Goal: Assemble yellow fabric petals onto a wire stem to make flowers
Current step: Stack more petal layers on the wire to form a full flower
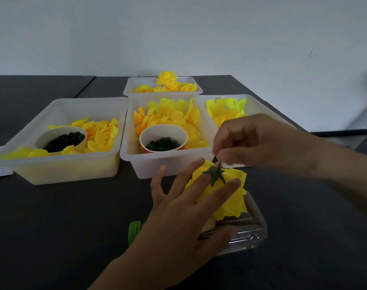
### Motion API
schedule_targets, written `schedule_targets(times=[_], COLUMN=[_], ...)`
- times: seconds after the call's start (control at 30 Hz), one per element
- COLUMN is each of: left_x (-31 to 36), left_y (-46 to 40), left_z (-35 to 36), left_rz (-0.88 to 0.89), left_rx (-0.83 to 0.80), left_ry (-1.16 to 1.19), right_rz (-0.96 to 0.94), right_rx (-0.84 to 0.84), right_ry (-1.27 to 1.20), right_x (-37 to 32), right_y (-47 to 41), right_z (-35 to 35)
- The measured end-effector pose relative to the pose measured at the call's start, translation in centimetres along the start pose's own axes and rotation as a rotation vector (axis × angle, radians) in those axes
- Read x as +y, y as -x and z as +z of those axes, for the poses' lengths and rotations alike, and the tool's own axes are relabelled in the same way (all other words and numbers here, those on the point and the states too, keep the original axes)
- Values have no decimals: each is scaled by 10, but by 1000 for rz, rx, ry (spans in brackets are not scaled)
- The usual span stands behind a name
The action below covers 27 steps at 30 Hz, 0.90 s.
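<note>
A yellow fabric flower (pixel 230 197) lies upside down on a clear plastic bottle (pixel 247 233) near the table's front. A green star-shaped calyx (pixel 215 173) sits on its back, with a thin dark wire stem (pixel 218 163) sticking up through it. My left hand (pixel 184 216) lies over the flower, fingers straight and spread, two of them either side of the calyx. From the right, my right hand (pixel 251 141) pinches the top of the stem between thumb and fingertips.
A left tray (pixel 59 174) and a middle tray (pixel 157 166) hold loose yellow petals, each with a cup of small dark green rings (pixel 163 143). A right tray (pixel 255 103) holds cut yellow fabric. A far tray (pixel 136 84) holds finished flowers. The bottle has a green cap (pixel 134 232).
</note>
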<state>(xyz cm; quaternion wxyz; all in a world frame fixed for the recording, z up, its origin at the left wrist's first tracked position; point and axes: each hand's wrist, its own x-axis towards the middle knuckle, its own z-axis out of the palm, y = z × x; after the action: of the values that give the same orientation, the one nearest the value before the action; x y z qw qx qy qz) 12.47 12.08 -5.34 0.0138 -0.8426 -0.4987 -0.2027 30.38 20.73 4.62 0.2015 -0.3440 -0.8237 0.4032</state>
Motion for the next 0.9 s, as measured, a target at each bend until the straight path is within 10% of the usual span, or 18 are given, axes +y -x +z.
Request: schedule_targets(times=[0.4,0.9], left_x=[-1,-37], left_y=[5,5], left_z=[-8,-11], left_rz=[20,-241], left_rx=[-27,576], left_ry=[-111,787], right_rz=[-22,-1], right_rx=[55,20], right_ry=[195,126], right_x=[11,12], right_y=[-5,-1], right_z=[17,19])
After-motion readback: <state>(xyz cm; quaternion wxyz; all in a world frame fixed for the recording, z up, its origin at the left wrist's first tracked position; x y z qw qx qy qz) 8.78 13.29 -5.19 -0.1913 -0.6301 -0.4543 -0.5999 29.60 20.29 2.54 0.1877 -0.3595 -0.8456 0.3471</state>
